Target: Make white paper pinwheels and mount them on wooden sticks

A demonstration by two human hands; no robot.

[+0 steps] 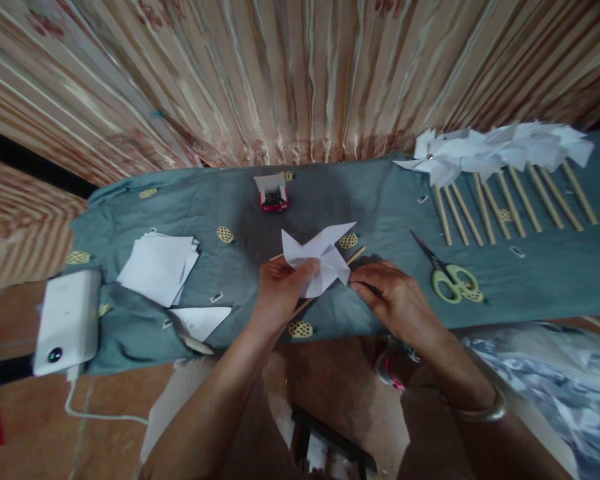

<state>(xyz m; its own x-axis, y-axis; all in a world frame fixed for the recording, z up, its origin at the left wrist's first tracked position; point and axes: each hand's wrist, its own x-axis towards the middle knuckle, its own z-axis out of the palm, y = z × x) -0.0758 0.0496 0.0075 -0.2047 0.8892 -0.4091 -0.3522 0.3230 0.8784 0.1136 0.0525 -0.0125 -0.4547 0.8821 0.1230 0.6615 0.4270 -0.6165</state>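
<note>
A white paper pinwheel (325, 257) with folded blades is pinched between the thumb and fingers of my left hand (280, 290), the thumb pressing near its centre. My right hand (393, 290) is closed beside the pinwheel's lower right blade tip. Whether its fingers grip that tip or some small item is hidden. Beneath the pinwheel, a thin wooden stick (357, 255) runs diagonally on the cloth. Just behind stands a small open red and white box (273, 198) with dark little pieces inside. Green-handled scissors (445, 270) lie right of my right hand.
Stacked white paper squares (157, 267) sit at the left, with a loose paper piece (205, 322) nearer the front edge. Several pinwheels on sticks (510, 157) line the back right. A white device with a cable (67, 323) stands at the left end. Striped curtains (300, 80) hang behind.
</note>
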